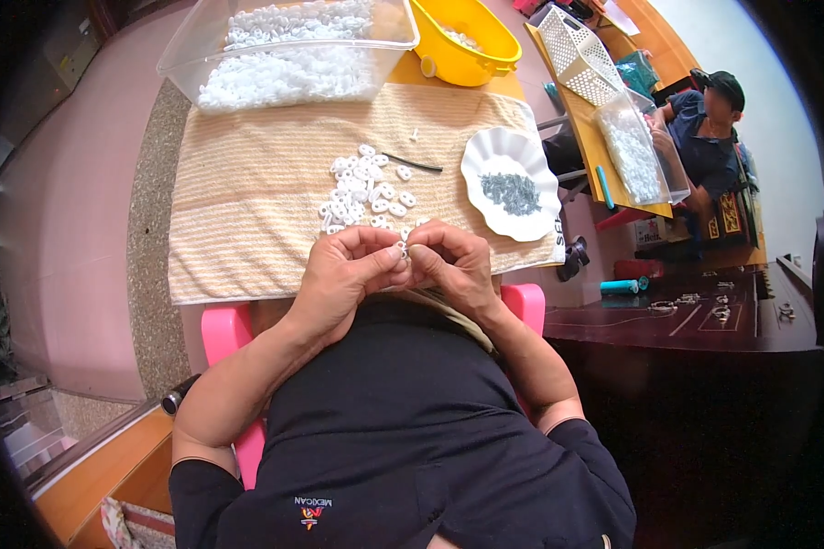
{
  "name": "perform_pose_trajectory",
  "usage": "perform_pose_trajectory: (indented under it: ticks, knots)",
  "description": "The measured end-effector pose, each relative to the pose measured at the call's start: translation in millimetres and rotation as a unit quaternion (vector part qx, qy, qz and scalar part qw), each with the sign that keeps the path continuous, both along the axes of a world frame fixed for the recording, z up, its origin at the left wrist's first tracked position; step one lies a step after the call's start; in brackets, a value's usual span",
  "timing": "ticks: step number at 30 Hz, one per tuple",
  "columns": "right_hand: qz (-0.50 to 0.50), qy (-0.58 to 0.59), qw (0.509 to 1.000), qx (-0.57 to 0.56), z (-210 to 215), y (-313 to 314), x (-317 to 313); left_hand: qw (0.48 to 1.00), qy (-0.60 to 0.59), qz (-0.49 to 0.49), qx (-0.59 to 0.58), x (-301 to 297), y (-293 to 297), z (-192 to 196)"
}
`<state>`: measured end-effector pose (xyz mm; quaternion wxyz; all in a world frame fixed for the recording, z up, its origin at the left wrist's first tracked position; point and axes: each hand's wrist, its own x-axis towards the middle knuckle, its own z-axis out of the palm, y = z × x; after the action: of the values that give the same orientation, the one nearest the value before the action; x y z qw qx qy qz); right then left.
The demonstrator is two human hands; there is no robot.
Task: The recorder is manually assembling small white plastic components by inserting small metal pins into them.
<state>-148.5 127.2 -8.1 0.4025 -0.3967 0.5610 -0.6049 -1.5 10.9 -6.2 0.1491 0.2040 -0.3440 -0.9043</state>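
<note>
My left hand [352, 267] and my right hand [455, 272] meet at the near edge of the towel, fingertips pinched together. Between them shows a small white plastic piece [403, 249], pinched by the left thumb and forefinger. The right thumb and forefinger close against it; whatever else they hold is too small to make out. Just beyond lies a loose pile of white oval plastic pieces with holes [362, 188]. A thin black stick [412, 162] rests beside the pile. Right of it, a white scalloped dish [485, 146] contains many tiny grey-blue bits [511, 194].
A striped towel [238, 210] covers the table. At its far side stand a clear bin [288, 46] full of white pieces and a yellow tub [485, 69]. Another person [705, 128] sits at a table to the right, near a second clear bin [634, 156] and a white basket [577, 55].
</note>
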Motion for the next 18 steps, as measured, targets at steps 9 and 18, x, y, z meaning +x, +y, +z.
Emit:
perform_pose_trajectory:
  ticks: [9,18]
  knots:
    - [-0.003,0.016,1.000,0.011,-0.8,0.0,0.2,1.000,0.006,0.001,0.002,-0.4,0.4,-2.8]
    - [0.000,0.033,0.999,0.018,2.1,-0.3,2.1,1.000,-0.011,0.012,0.001,-0.3,1.9,-0.7]
